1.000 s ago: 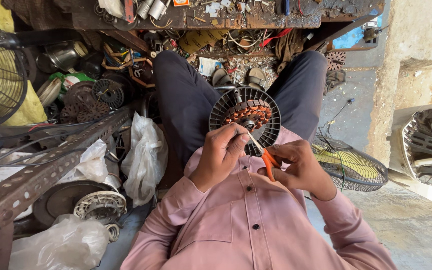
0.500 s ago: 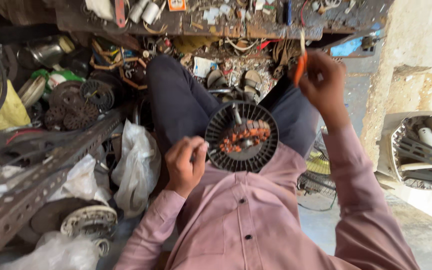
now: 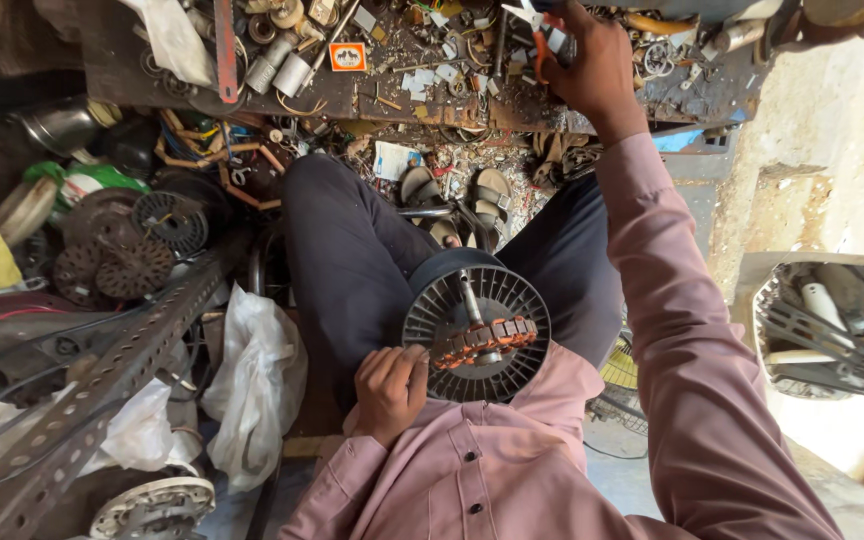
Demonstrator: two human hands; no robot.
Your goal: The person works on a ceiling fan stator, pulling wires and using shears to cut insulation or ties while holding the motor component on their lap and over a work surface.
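Since a second ago the right hand (image 3: 592, 60) has left the motor and stretched up to the cluttered workbench (image 3: 152, 60) at the top of the view, taking the orange-handled tool (image 3: 540, 55) with it; half a second ago that hand was only midway up. Its fingers are closed round the tool's handle, just above the scattered scraps and small parts on the bench.

Resting on the person's lap, between the dark trouser legs, is the fan motor stator (image 3: 476, 325), a round slotted black core with copper windings (image 3: 482, 342) across its face and a steel shaft (image 3: 472, 298) standing up from the middle. The left hand (image 3: 389, 390) is curled against its lower left rim, fingertips touching the edge near the windings; a second ago it sat higher, over the core's face.

I judge the stator heavy and rigid for its size, being laminated metal, and likely to tip off the lap if let go. The rim or the shaft would give the safest hold; the copper wire is thin and its coating easily scraped, so it is best left untouched.

Beside the left leg lie a perforated steel angle bar (image 3: 102, 390) and white plastic bags (image 3: 252, 370)
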